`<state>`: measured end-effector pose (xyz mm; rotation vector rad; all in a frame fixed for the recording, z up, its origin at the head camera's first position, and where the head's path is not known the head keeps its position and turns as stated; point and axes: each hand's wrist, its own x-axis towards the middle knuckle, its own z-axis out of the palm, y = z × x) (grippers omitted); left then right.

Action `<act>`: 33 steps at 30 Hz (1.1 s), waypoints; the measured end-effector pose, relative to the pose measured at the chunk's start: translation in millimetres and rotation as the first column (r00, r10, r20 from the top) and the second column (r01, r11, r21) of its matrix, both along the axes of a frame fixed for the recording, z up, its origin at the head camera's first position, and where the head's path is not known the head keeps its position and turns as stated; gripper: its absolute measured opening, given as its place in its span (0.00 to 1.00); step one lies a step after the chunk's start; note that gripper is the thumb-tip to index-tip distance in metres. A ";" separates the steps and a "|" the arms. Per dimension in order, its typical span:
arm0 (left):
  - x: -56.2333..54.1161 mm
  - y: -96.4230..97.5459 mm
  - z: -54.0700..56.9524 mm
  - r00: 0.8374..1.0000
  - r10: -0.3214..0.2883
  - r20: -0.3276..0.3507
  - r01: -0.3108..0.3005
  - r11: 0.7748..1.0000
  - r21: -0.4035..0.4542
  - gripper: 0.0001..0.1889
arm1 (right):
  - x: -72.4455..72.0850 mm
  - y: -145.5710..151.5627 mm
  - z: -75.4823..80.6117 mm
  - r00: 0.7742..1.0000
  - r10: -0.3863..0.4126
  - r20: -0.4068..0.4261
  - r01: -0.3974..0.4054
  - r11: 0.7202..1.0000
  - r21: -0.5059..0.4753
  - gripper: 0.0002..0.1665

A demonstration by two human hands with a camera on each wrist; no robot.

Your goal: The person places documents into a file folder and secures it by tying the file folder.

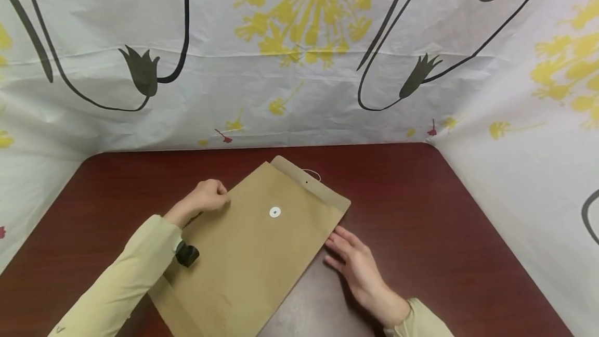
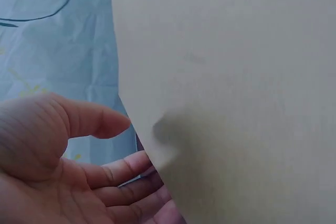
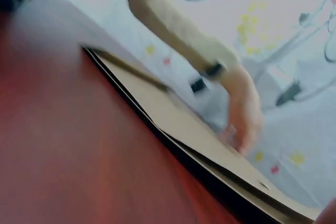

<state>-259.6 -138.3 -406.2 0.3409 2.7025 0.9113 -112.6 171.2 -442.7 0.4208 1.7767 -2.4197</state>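
Note:
A brown paper envelope (image 1: pixel 248 243) lies slantwise on the table, with a white round button (image 1: pixel 275 212) on its face. Its lighter top flap (image 1: pixel 311 181) is unfolded toward the back right, and a thin white string (image 1: pixel 312 172) loops from it. At the envelope's left edge is my left hand (image 1: pixel 210 195). In the left wrist view, its thumb tip (image 2: pixel 123 124) comes up to that edge, apart from the fingers, which reach behind the paper. My right hand (image 1: pixel 357 264) touches the right edge near the flap, fingers extended, some fingertips hidden by the paper.
The dark red table (image 1: pixel 421 212) carries the envelope. Behind it and along both sides hangs a white sheet (image 1: pixel 299 98) with yellow and grey flower prints. A small black device (image 1: pixel 187 254) is worn on the left wrist, over the envelope.

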 end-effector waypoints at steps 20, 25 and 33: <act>60.6 0.6 -19.1 0.960 0.101 0.260 -0.212 0.872 0.442 0.14 | -98.3 33.7 10.4 0.998 0.064 -0.009 -0.059 0.953 0.297 0.28; 43.3 5.1 -18.5 0.958 0.074 0.276 -0.211 0.837 0.506 0.23 | -110.4 36.1 12.7 0.992 0.124 0.004 -0.118 0.933 0.340 0.28; 1.2 4.8 -22.2 0.950 0.098 0.296 -0.265 0.753 0.602 0.24 | -130.0 32.8 16.1 0.976 0.218 0.026 -0.212 0.905 0.369 0.27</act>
